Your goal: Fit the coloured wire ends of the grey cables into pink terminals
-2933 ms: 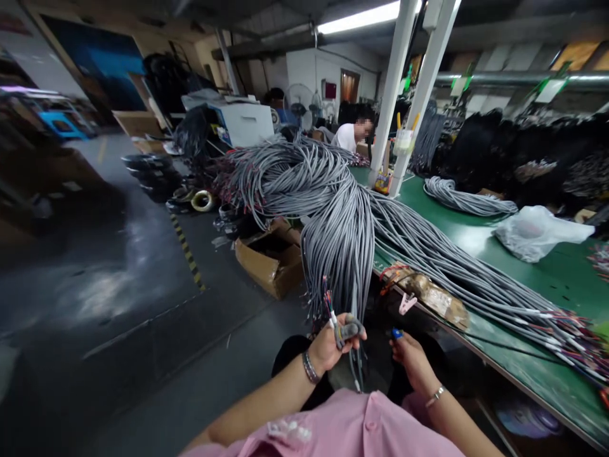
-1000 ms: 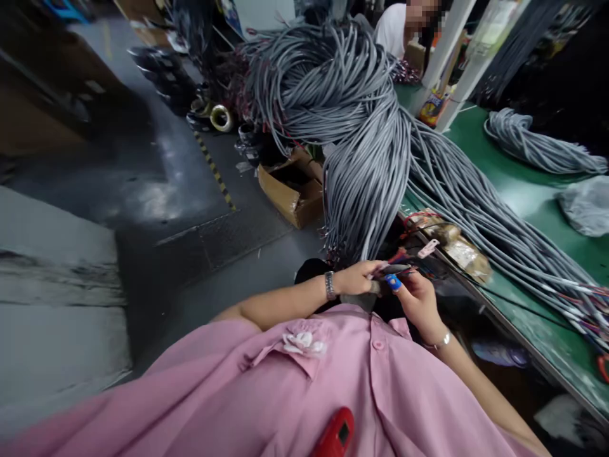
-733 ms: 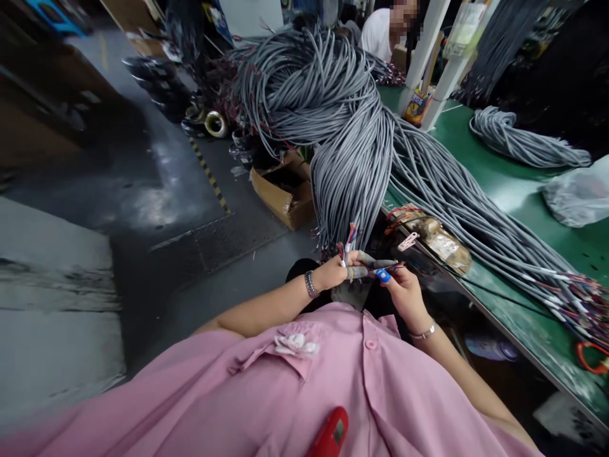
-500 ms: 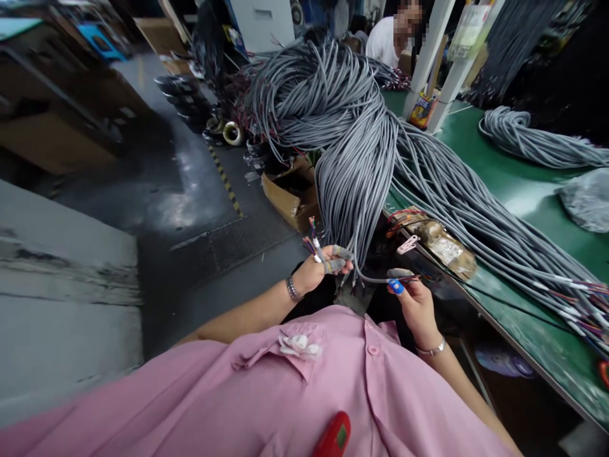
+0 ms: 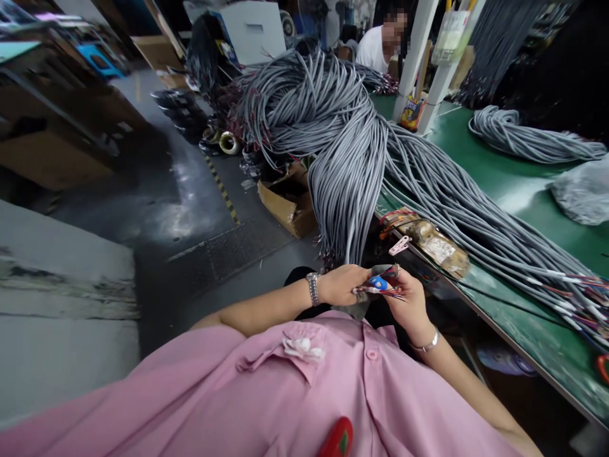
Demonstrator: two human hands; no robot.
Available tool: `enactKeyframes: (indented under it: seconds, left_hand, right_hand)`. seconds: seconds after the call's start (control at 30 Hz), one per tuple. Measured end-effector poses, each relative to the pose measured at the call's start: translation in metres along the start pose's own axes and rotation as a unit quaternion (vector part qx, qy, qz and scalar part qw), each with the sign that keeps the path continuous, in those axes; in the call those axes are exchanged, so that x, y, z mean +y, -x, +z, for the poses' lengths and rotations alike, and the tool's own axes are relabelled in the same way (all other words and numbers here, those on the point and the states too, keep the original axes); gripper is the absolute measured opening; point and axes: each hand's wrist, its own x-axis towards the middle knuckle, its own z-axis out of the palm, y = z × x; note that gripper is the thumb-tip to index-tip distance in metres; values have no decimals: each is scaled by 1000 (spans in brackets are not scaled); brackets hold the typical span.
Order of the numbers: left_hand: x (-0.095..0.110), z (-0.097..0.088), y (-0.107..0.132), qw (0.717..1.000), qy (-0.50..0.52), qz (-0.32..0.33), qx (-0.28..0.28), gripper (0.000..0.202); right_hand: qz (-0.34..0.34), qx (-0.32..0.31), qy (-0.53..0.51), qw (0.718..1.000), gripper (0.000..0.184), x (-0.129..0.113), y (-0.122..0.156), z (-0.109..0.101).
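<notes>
My left hand [image 5: 343,284] is closed, palm turned down, on a grey cable whose body is mostly hidden by the fingers. Close against it, my right hand [image 5: 410,299] pinches the cable's thin coloured wires [image 5: 391,293], which fan out to the right below the thumb. Blue wrapping [image 5: 379,283] covers the right thumb tip, and grey covers show on some fingers. Just beyond both hands hangs a thick bundle of grey cables [image 5: 347,190], draped over the table edge. Exactly how the fingers meet on the cable is hidden.
More grey cables [image 5: 457,190] stretch along the green table [image 5: 518,190] at right. A taped brown block [image 5: 440,247] and a pink clip [image 5: 399,245] sit at its edge. An open cardboard box [image 5: 285,209] stands on the floor. A person in white [image 5: 373,49] is at the back.
My left hand has moved right to meet my right hand and turned palm down. The coloured wire ends that stuck up at its left now lie between the two hands.
</notes>
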Motion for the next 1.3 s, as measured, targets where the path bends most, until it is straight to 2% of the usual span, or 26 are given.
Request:
enactKeyframes:
  seconds: [0.07, 0.17, 0.2, 0.27, 0.37, 0.47, 0.63, 0.7, 0.77, 0.87, 0.93, 1.0, 1.07, 1.17, 1.3]
  left_hand:
    - [-2, 7, -3, 1000, -10, -15, 20, 22]
    - [-3, 15, -4, 987, 59, -67, 133, 29]
    - [-3, 16, -4, 975, 97, -90, 181, 34]
    - [-1, 18, -5, 943, 164, -124, 263, 41]
    - [3, 18, -6, 915, 214, -127, 317, 43]
    - [6, 17, -5, 910, 238, -125, 317, 43]
    - [4, 14, 3, 891, 275, -134, 335, 44]
    - [2, 10, 9, 894, 280, -117, 328, 44]
    - [-1, 3, 17, 911, 265, -97, 301, 48]
    - [-6, -8, 28, 922, 250, -106, 274, 59]
    - [-7, -14, 31, 919, 262, -125, 268, 60]
    - [-5, -16, 28, 907, 282, -130, 284, 49]
    - [1, -14, 20, 902, 298, -130, 283, 43]
    - [12, -5, 2, 913, 321, -125, 221, 44]
    - [18, 7, -16, 917, 284, -146, 238, 34]
  right_hand:
    - [-3, 37, -11, 999, 19, 3, 1, 2]
    - [5, 98, -24, 995, 22, 18, 8, 7]
    - [12, 97, -16, 995, 23, 23, 11, 10]
    - [9, 47, 26, 999, 25, 32, 14, 18]
    - [-34, -15, 122, 992, 36, 37, 10, 31]
    - [-49, -12, 158, 986, 42, 38, 0, 42]
    - [-48, -45, 160, 985, 23, 37, -6, 50]
    - [-74, -52, 174, 981, 14, 36, -4, 50]
    - [-89, -54, 172, 980, 10, 36, -1, 47]
    - [-64, -9, 144, 988, 13, 41, 5, 39]
    - [-32, 20, 122, 992, 17, 48, 9, 34]
    - [-17, 14, 107, 994, 21, 56, 11, 33]
    - [-19, -16, 103, 994, 24, 63, 12, 34]
    - [-23, -52, 126, 990, 27, 69, 10, 40]
    - [-21, -64, 153, 986, 24, 73, 10, 44]
